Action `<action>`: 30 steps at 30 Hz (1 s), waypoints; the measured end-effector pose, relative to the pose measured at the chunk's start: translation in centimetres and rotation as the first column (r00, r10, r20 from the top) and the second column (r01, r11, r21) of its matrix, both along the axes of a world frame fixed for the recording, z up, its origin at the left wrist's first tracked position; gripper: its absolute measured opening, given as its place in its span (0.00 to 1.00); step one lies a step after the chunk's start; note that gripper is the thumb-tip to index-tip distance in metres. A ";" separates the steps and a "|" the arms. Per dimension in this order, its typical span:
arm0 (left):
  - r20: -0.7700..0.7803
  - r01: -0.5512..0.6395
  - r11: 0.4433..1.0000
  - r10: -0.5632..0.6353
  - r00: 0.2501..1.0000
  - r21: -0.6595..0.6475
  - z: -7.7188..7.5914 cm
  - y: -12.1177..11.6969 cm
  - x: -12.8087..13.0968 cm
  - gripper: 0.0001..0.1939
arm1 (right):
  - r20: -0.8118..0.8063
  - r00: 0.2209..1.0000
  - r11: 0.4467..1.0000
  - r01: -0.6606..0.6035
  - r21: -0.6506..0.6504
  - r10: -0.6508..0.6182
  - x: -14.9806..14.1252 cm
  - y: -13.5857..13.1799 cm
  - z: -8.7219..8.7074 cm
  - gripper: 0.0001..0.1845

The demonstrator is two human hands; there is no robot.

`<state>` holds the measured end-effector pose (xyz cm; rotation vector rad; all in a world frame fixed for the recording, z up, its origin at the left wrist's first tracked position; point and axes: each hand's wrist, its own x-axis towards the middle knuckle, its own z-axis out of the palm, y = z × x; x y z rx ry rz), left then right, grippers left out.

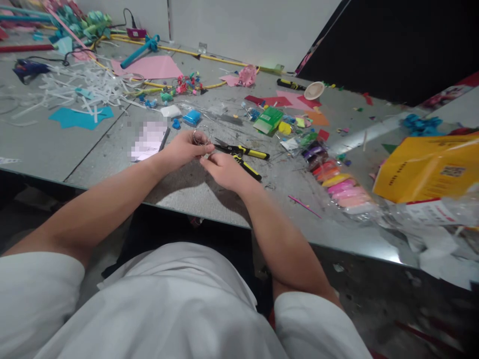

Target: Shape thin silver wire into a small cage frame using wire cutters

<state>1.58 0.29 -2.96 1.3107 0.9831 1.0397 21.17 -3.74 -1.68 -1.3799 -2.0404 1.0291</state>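
My left hand (188, 148) is closed on a thin looped wire (202, 135), which shows as fine silvery rings above the fingers. Close against it, my right hand (223, 168) has its thumb and fingers pinched together at the wire's lower part; the exact grip is partly hidden. Just beyond my right hand lie pliers (251, 152) with black and yellow handles, their jaws pointing left. To the left of my hands rests a flat pale item (149, 142), its surface blurred out. A blue clay packet (192, 117) and a white packet (171, 111) sit behind my hands.
Several coloured clay packs (346, 187) lie right of my hands, near a yellow bag (426, 169). A green packet (269, 120) is at the middle back. White paper strips (93, 82) and a blue paper piece (80, 118) spread leftward. The table edge runs before my body.
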 end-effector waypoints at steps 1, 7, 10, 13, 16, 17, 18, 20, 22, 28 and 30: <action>0.006 -0.017 1.000 0.017 1.000 -0.002 0.0 0.1 0.0 0.25 | -0.006 0.999 0.999 0.036 0.033 -0.035 0.1 0.1 0.0 0.32; 0.017 -0.074 0.996 0.073 0.997 0.044 -0.4 0.6 0.0 0.22 | -0.177 0.978 0.977 0.143 0.159 -0.114 0.4 0.6 -0.4 0.31; 0.034 -0.095 0.992 0.092 0.995 0.085 -0.4 0.7 -0.1 0.23 | -0.241 0.960 0.957 0.198 0.211 -0.146 0.1 0.4 -0.6 0.29; 0.036 -0.119 0.989 0.116 0.993 0.093 -0.4 0.6 -0.2 0.24 | -0.313 0.934 0.938 0.254 0.236 -0.174 -0.1 0.2 -0.6 0.24; 0.053 -0.132 0.988 0.128 0.990 0.077 -0.3 0.5 -0.2 0.24 | -0.408 0.889 0.960 0.265 0.091 -0.207 -0.3 0.0 -0.6 0.23; 0.064 -0.127 0.989 0.123 0.990 0.073 -0.3 0.5 -0.2 0.25 | -0.429 0.876 0.966 0.257 0.032 -0.219 -0.3 0.0 -0.5 0.25; 0.077 -0.116 0.991 0.110 0.991 0.071 -0.2 0.4 -0.2 0.25 | -0.437 0.871 0.969 0.246 -0.012 -0.226 -0.3 0.1 -0.5 0.26; 0.102 -0.080 0.994 0.072 0.992 0.076 -0.2 0.3 -0.1 0.26 | -0.408 0.885 0.973 0.230 -0.034 -0.223 -0.3 0.2 -0.4 0.30; 0.124 -0.043 0.995 0.032 0.992 0.088 -0.2 0.2 0.1 0.27 | -0.342 0.916 0.974 0.226 0.008 -0.209 -0.3 0.5 -0.5 0.31; 0.127 -0.024 0.998 0.017 0.992 0.055 0.1 -0.2 0.6 0.27 | -0.190 0.967 0.970 0.198 0.138 -0.171 -0.3 1.0 -0.9 0.25; 0.124 -0.026 0.999 0.022 0.992 0.025 0.2 -0.2 0.6 0.28 | -0.167 0.974 0.969 0.183 0.168 -0.155 -0.3 0.8 -0.9 0.24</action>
